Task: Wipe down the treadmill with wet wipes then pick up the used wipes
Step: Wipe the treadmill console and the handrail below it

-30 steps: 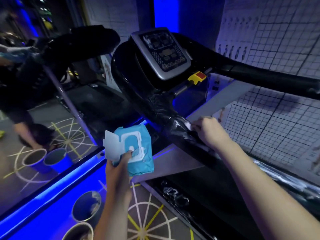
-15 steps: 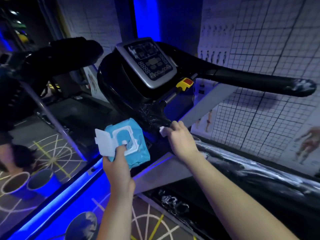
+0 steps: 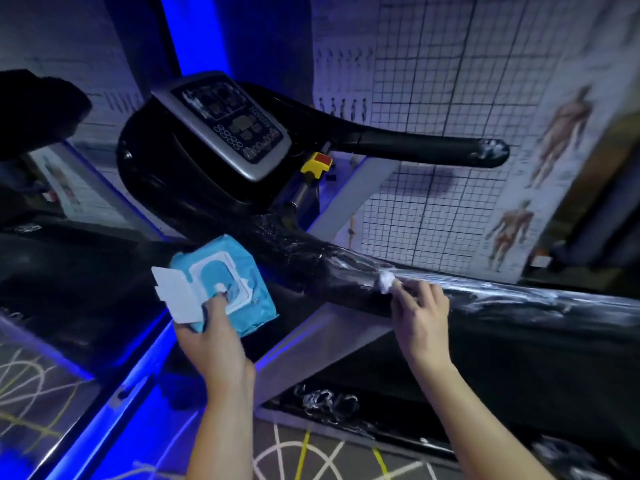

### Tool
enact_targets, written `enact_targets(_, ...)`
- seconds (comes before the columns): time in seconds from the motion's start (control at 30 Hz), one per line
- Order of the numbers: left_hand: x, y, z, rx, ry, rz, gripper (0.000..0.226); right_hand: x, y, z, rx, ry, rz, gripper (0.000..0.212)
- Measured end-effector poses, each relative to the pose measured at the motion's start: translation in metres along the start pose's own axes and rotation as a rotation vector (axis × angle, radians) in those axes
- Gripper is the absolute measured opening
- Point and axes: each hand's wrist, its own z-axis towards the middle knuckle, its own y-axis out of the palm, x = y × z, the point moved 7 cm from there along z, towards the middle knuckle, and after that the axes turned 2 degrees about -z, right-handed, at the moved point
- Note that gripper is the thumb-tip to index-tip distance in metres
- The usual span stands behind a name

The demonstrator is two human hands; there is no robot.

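Wet wipe: I see a small white wad, the wet wipe (image 3: pixel 387 281), bunched up and pressed onto the top of the near handrail (image 3: pixel 332 271).
Right hand: my right hand (image 3: pixel 420 315) pinches it. The fingers (image 3: pixel 410 295) are curled in round the back of the wad, and the palm hangs over the rail's near side.
How it handles: I judge it light, limp and damp. It is likely to fold and drag rather than glide. I'd keep the pinch at the back of the bunch so the wet face meets the rail.
Rail surface: glossy black, apparently film-wrapped, with pale streaks running off to the right, so probably slick.
Wipes pack: the soft blue wipes pack (image 3: pixel 239 268) is held just left of the rail, its white flap (image 3: pixel 175 299) open.
Left hand: my left hand (image 3: pixel 214 341) grips the pack from below with the thumb on the opening. The pack looks squashy, so a light grip should do.
Treadmill: further up are the console (image 3: pixel 228 126) and the yellow-and-red safety key (image 3: pixel 317 164). The far handrail (image 3: pixel 415 147) is smeared at its tip.
Below the rail: there is a pale crumpled tangle (image 3: pixel 325 403). I cannot tell whether it is wipes or film.
Stage: as I read it, I am mid-wipe and the pick-up is not yet begun.
Around: a grid chart and an anatomy poster (image 3: pixel 554 150) on the wall.
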Motion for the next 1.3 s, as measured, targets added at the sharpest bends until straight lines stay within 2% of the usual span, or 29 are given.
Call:
enact_targets(0.1, 0.003, 0.002, 0.008, -0.03, -0.009, -0.017, 0.039, -0.016, -0.009, 0.003, 0.089, 0.062, 0.042, 0.023)
enact_targets(0.23, 0.004, 0.004, 0.013, -0.087, -0.042, -0.028, 0.047, -0.071, 0.001, 0.015, -0.047, -0.09, 0.114, 0.032)
enact_targets(0.33, 0.002, -0.001, 0.012, -0.14, -0.093, -0.008, 0.05, -0.062, 0.008, 0.014, -0.116, -0.068, 0.075, 0.028)
enact_targets(0.43, 0.006, -0.008, 0.014, -0.181, -0.124, 0.012, 0.05, -0.024, 0.0, -0.002, -0.07, 0.127, 0.008, 0.031)
enact_targets(0.5, 0.007, -0.014, 0.017, -0.209, -0.134, 0.027, 0.051, -0.01, -0.008, -0.017, -0.045, 0.324, 0.054, 0.029)
enact_targets(0.63, 0.002, -0.02, 0.028, -0.282, -0.195, 0.071, 0.053, -0.018, -0.014, -0.058, -0.009, 0.73, 0.394, 0.012)
enact_targets(0.77, -0.009, -0.023, 0.035, -0.429, -0.274, 0.195, 0.046, -0.016, 0.018, -0.129, 0.078, 1.272, 0.885, 0.011)
enact_targets(0.87, -0.023, -0.025, 0.027, -0.536, -0.373, 0.251, 0.044, -0.018, 0.032, -0.189, 0.022, 1.517, 1.037, 0.009)
enact_targets(0.97, -0.043, -0.024, 0.008, -0.605, -0.458, 0.29, 0.046, -0.016, 0.028, -0.238, -0.015, 1.648, 1.066, 0.017)
enact_targets(1.07, -0.064, -0.023, -0.009, -0.658, -0.5, 0.333, 0.044, -0.009, 0.026, -0.256, -0.044, 1.681, 1.093, 0.025)
enact_targets(1.17, -0.08, -0.027, -0.015, -0.614, -0.538, 0.32, 0.053, 0.0, 0.027, -0.255, -0.088, 1.659, 1.077, 0.006)
enact_targets(1.23, -0.083, -0.028, -0.009, -0.571, -0.52, 0.276, 0.059, 0.001, 0.029, -0.26, -0.199, 1.627, 1.009, 0.014)
enact_targets(1.3, -0.077, -0.031, 0.004, -0.495, -0.487, 0.225, 0.076, -0.005, 0.037, -0.272, -0.385, 1.588, 0.928, 0.014)
